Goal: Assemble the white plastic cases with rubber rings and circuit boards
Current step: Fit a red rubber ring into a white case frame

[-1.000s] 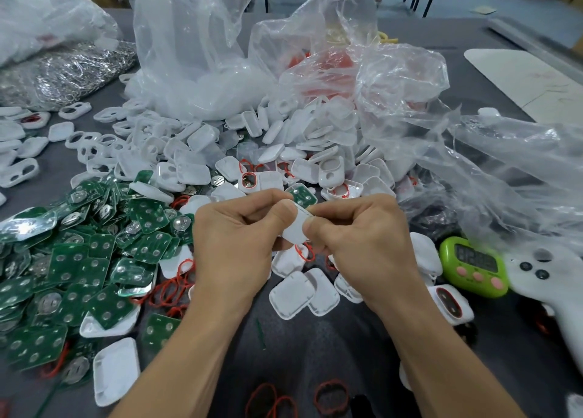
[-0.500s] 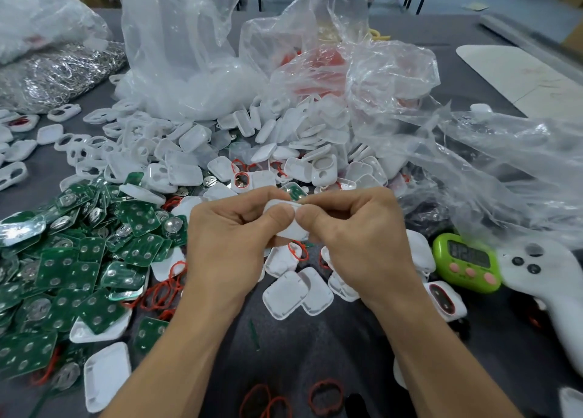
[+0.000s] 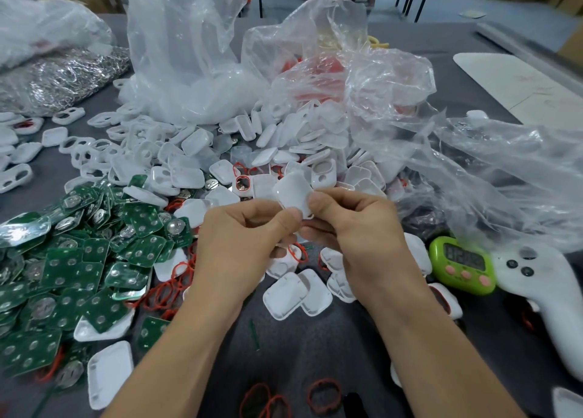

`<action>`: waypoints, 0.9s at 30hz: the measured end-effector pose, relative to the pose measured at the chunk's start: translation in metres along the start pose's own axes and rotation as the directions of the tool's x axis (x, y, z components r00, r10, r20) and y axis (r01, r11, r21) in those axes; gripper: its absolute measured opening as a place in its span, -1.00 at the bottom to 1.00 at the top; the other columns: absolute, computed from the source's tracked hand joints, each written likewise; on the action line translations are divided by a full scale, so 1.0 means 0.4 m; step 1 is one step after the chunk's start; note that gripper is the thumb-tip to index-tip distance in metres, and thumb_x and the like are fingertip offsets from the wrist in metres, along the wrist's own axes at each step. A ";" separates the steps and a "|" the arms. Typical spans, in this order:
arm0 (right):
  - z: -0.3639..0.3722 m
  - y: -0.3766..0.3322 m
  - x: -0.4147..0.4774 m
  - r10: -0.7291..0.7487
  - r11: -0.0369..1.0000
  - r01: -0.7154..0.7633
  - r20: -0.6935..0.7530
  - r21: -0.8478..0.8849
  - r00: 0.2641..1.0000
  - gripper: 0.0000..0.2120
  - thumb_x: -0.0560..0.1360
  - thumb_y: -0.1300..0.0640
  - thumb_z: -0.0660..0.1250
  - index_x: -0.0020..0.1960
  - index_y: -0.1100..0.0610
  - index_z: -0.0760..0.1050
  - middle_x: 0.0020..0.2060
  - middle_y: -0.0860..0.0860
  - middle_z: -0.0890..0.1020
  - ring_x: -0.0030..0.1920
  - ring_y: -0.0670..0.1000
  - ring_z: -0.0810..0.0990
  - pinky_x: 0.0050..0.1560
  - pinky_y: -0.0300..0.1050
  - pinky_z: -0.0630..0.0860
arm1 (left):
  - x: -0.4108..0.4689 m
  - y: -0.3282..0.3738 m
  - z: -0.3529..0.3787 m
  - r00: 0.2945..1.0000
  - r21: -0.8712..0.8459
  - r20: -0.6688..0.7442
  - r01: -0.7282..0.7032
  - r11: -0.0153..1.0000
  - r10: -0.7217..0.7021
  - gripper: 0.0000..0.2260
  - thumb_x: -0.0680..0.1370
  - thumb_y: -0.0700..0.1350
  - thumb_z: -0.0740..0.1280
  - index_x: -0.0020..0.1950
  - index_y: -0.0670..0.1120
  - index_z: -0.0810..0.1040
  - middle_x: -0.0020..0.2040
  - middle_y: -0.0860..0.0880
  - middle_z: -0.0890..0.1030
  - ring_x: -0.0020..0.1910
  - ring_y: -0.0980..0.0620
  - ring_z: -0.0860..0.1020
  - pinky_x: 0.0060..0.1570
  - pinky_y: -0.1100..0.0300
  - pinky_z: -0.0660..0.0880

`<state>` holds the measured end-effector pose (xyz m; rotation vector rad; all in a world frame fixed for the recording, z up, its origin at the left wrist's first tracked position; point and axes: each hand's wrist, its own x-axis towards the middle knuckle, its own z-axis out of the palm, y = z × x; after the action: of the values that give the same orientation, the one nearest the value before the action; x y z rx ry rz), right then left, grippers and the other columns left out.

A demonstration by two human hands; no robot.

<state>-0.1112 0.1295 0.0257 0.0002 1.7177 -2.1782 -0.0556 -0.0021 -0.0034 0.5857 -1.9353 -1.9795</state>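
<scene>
Thumbs of left hand (image 3: 243, 241) and right hand (image 3: 356, 228) pinch white case (image 3: 293, 193).

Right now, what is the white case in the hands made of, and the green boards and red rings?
White case: probably hard plastic, smooth and glossy; light glints on it. Green boards: likely stiff circuit board, shiny, with silvery metal dots. Red rings: seemingly rubber, matte; thin loops lying bent out of round.

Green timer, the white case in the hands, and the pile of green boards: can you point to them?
green timer (image 3: 463, 258): head view, on its dark screen.
white case (image 3: 293, 193): head view, on its smooth face, near the middle.
green boards (image 3: 74, 269): head view, on one board mid-pile.
</scene>
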 end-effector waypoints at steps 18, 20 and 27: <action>-0.012 0.021 0.008 0.058 0.998 -0.055 0.195 -0.021 0.979 -0.80 0.50 0.30 0.42 -0.29 0.23 0.70 -0.36 0.15 0.65 -0.38 0.02 0.53 -0.25 -0.14 0.50 | -0.032 0.009 0.013 0.907 0.486 -0.060 -0.338 0.806 0.417 -0.47 0.57 0.26 0.20 -0.43 -0.09 0.26 -0.51 0.05 0.24 -0.47 0.09 0.23 -0.43 0.22 0.15; -0.012 0.029 0.011 0.063 0.998 -0.060 0.202 -0.022 0.977 -0.81 0.50 0.29 0.41 -0.28 0.23 0.70 -0.36 0.16 0.64 -0.37 0.02 0.53 -0.22 -0.12 0.49 | -0.031 0.010 0.013 0.904 0.511 -0.067 -0.332 0.793 0.422 -0.48 0.58 0.21 0.22 -0.44 -0.09 0.26 -0.51 0.03 0.24 -0.47 0.08 0.23 -0.42 0.17 0.16; 0.000 0.060 0.014 -0.058 0.989 0.061 0.030 -0.136 0.998 -0.89 0.41 0.12 0.52 -0.10 0.13 0.74 -0.22 0.17 0.74 -0.22 0.07 0.71 -0.13 -0.04 0.65 | -0.024 0.001 0.009 0.890 0.789 -0.051 -0.242 0.565 0.453 -0.49 0.61 0.26 0.11 -0.42 -0.03 0.33 -0.55 0.04 0.34 -0.47 -0.02 0.39 -0.37 0.10 0.20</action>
<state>-0.1097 0.1234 0.0020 -0.1154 1.8721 -2.0873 -0.0490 0.0057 -0.0021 0.5306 -2.4364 -0.7101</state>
